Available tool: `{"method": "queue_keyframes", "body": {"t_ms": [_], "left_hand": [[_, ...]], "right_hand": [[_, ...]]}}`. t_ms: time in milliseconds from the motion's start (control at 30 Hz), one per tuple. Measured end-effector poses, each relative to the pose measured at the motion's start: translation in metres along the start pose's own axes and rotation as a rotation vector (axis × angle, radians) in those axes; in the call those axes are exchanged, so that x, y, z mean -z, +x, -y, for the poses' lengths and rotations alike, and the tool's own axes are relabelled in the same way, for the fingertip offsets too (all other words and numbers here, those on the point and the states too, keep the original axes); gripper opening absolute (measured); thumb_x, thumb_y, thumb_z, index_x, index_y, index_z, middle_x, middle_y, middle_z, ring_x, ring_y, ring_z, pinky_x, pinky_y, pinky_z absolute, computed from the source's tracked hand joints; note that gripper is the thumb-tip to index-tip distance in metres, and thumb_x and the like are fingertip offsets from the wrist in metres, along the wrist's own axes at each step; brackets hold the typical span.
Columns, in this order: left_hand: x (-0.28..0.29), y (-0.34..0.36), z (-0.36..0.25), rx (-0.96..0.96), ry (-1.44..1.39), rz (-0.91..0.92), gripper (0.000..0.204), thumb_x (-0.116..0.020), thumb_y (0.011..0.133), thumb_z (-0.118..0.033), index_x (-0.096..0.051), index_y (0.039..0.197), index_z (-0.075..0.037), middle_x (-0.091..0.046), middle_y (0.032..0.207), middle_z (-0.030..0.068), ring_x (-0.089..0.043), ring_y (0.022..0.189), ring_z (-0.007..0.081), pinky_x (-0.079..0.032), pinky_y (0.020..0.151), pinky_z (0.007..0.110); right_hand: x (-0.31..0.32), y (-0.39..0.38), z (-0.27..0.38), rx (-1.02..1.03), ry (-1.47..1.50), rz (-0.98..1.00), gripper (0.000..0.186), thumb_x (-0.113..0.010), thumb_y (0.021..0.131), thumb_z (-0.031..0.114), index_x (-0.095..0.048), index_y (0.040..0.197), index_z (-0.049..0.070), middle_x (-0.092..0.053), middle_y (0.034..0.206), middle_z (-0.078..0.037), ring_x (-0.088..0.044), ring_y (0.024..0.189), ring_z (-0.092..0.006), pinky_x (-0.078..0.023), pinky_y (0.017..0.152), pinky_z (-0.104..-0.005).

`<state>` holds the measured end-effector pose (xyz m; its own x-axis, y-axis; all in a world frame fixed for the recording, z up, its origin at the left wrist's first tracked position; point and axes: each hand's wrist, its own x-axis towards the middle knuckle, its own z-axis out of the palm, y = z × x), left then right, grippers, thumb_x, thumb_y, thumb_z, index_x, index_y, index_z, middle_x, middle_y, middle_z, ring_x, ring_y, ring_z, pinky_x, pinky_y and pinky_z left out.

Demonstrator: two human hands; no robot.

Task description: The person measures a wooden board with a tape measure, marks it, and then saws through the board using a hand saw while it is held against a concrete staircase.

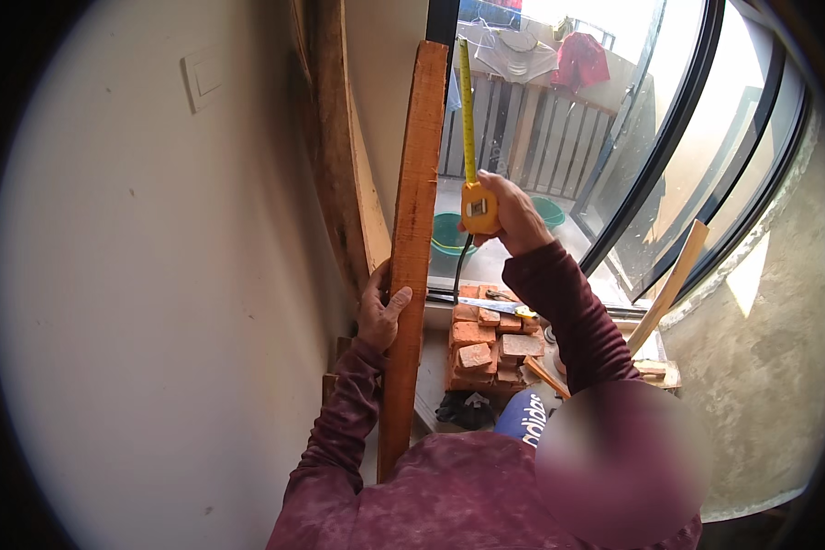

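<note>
A long reddish-brown wooden plank [415, 202] stands upright, slightly tilted, in front of me. My left hand [381, 310] grips it around its lower half, thumb across the face. In my right hand [515, 213] is a yellow tape measure [479, 207], held just to the right of the plank. Its yellow blade [467, 110] sticks up from the case, roughly along the plank and apart from it, ending near the plank's upper end. A dark strap hangs below the case.
Stacked bricks [475, 333] sit below, with a handsaw [491, 303] on top. Large boards [332, 137] lean against the left wall [156, 275]. A glass door [655, 137] opens onto a balcony with hanging clothes [515, 57] and green basins [448, 236]. A wooden strip [674, 280] leans at right.
</note>
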<state>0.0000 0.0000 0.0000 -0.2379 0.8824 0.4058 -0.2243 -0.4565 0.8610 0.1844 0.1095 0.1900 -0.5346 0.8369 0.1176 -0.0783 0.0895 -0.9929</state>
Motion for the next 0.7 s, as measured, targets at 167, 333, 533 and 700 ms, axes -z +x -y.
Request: {"method": "queue_keyframes", "body": {"t_ms": [167,333,533,700], "left_hand": [[0.002,-0.006,-0.005,0.018,0.006,-0.009,0.055,-0.063,0.091,-0.013,-0.037,0.136,0.005,-0.052,0.128,0.0128,-0.051,0.116,0.0185,-0.040,0.100,0.031],[-0.001,-0.004,-0.018,-0.103,0.144,-0.044,0.055,-0.061,0.092,-0.013,-0.035,0.137,0.005,-0.054,0.122,0.0124,-0.054,0.112,0.0181,-0.043,0.098,0.031],[-0.003,-0.006,-0.020,-0.075,0.216,-0.049,0.057,-0.062,0.091,-0.012,-0.034,0.138,0.005,-0.051,0.128,0.0137,-0.050,0.117,0.0186,-0.039,0.101,0.030],[-0.003,-0.005,-0.016,-0.136,0.180,-0.049,0.057,-0.060,0.093,-0.019,-0.034,0.137,0.006,-0.050,0.129,0.0147,-0.049,0.119,0.0205,-0.036,0.103,0.032]], "right_hand": [[-0.013,0.019,0.013,-0.025,-0.018,-0.045,0.047,-0.049,0.093,0.043,-0.051,0.108,-0.002,-0.060,0.082,-0.015,-0.068,0.064,-0.0251,-0.054,0.043,-0.0294],[-0.028,0.035,0.018,0.005,-0.027,-0.025,0.044,-0.048,0.093,0.041,-0.052,0.106,-0.001,-0.062,0.081,-0.015,-0.067,0.061,-0.0244,-0.054,0.042,-0.0289],[-0.041,0.049,0.008,-0.052,-0.020,-0.062,0.041,-0.046,0.094,0.039,-0.051,0.107,0.001,-0.064,0.080,-0.015,-0.067,0.061,-0.0237,-0.053,0.042,-0.0299],[-0.051,0.031,-0.014,-0.086,0.019,-0.090,0.041,-0.047,0.093,0.040,-0.051,0.109,0.002,-0.063,0.082,-0.014,-0.067,0.063,-0.0240,-0.054,0.044,-0.0310]]}}
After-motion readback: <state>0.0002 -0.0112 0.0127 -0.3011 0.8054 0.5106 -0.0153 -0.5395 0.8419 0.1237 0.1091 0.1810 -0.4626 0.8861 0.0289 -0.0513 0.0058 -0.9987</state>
